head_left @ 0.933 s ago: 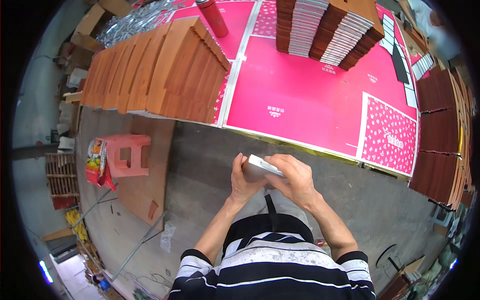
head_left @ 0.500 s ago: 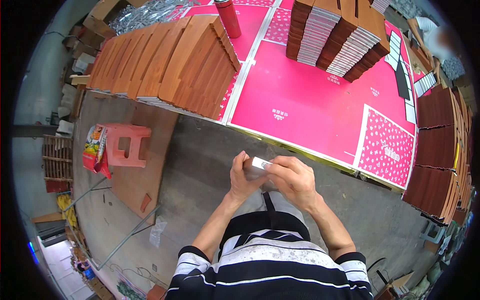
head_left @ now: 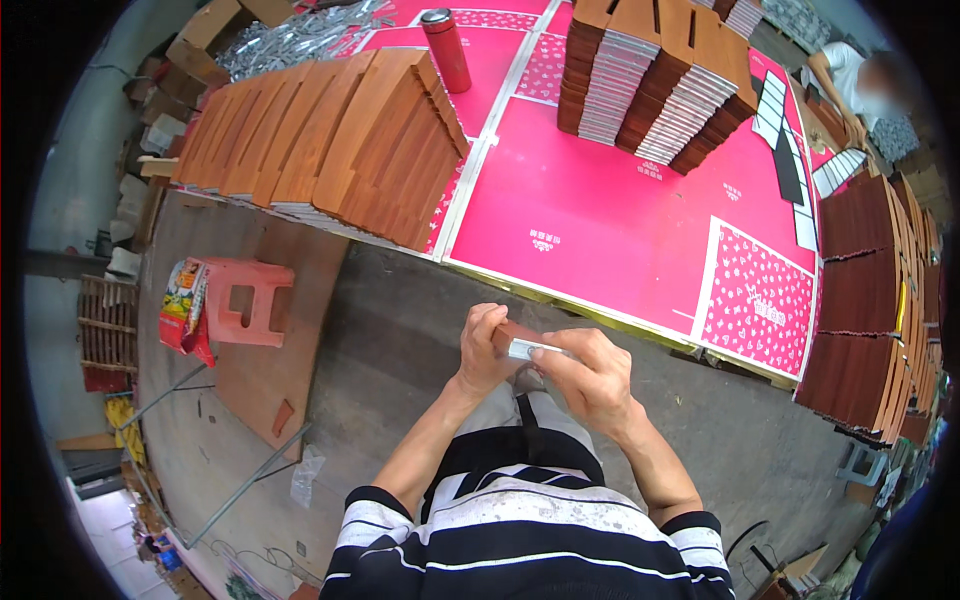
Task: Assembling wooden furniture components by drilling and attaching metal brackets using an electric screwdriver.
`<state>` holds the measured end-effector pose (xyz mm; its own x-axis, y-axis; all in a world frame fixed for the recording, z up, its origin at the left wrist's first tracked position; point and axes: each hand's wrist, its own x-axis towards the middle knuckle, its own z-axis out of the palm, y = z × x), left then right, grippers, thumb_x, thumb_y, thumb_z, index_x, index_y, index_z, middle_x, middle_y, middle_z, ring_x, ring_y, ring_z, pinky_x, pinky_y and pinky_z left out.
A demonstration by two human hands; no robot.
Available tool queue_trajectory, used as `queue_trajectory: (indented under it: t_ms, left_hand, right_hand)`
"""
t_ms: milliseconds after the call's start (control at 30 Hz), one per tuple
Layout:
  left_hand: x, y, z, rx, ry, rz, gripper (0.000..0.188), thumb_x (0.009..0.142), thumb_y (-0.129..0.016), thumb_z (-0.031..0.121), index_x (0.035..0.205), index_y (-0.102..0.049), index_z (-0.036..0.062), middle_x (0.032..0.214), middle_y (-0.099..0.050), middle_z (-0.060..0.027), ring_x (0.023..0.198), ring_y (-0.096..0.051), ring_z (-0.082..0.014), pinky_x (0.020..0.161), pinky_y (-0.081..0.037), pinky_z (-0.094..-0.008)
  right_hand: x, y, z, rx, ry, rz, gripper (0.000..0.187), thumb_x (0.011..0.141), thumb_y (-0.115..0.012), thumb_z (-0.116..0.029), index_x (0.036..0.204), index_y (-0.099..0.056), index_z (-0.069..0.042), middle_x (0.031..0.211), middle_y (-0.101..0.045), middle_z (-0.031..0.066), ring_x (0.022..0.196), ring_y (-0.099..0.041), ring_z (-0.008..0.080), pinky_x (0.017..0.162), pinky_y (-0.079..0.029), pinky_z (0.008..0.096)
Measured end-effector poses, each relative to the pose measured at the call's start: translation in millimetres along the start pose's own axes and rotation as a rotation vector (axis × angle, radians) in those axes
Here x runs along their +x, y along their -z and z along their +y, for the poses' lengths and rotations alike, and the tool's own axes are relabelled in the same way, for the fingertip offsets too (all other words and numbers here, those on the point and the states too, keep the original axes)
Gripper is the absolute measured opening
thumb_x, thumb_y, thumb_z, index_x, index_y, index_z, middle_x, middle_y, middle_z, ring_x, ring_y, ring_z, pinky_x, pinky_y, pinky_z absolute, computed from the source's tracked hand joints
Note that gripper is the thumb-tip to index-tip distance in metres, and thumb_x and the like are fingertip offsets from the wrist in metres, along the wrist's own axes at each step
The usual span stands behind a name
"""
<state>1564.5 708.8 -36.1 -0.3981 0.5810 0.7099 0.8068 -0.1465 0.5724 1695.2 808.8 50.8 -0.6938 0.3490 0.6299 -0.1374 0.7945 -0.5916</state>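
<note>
Where hands [head_left: 482,352] [head_left: 594,374] grip — silver-edged block [head_left: 515,340].

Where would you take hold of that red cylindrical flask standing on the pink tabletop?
Probably around the middle of the red cylindrical flask, coming from the right. It stands upright, and its straight, round body suits a wrapping grip below the lid. The orange-brown stack of wooden pieces sits close on its left, leaving less finger room there.
</note>
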Motion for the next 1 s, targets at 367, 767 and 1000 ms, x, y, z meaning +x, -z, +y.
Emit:
queue_trajectory:
  t_ms: [367, 767, 1000]
  left_hand:
    - [-33.0, 51.7, -23.5, -0.008, 0.173, -0.042, 0.078, 0.053, -0.082, 0.011, 0.118, -0.039, 0.0071, 0.102, -0.051, -0.0133, 0.084, -0.053, -0.0289, 0.072, -0.045, -0.0376]
    - [-116.6, 251.8, -60.9, -0.063, 0.730, 0.119, 0.040, 0.084, -0.056, 0.002, 0.120, -0.037, 0.0000, 0.096, -0.054, -0.0098, 0.084, -0.059, -0.0163, 0.073, -0.048, -0.0287]
    - [-125.7, 425.0, -96.2, 0.132, 0.814, 0.270, 0.045, 0.079, -0.062, 0.002, 0.120, -0.044, 0.0057, 0.106, -0.056, -0.0132, 0.094, -0.058, -0.0283, 0.080, -0.047, -0.0329]
  right_hand:
    - [18.1, -51.5, -16.4, 0.064, 0.057, -0.136, 0.031, 0.063, -0.064, -0.001, 0.092, -0.065, -0.010, 0.084, -0.061, 0.0074, 0.068, -0.060, 0.0209, 0.052, -0.048, 0.0296]
    - [78.8, -252.6, -111.9, 0.227, 0.205, -0.556, 0.034, 0.067, -0.060, 0.000, 0.100, -0.059, -0.011, 0.083, -0.058, 0.0062, 0.070, -0.059, 0.0235, 0.052, -0.048, 0.0338]
    - [108.2, -423.9, -187.5, 0.376, 0.227, -0.794, 0.031, 0.074, -0.060, -0.004, 0.104, -0.058, -0.011, 0.084, -0.057, 0.0072, 0.074, -0.060, 0.0270, 0.059, -0.049, 0.0366]
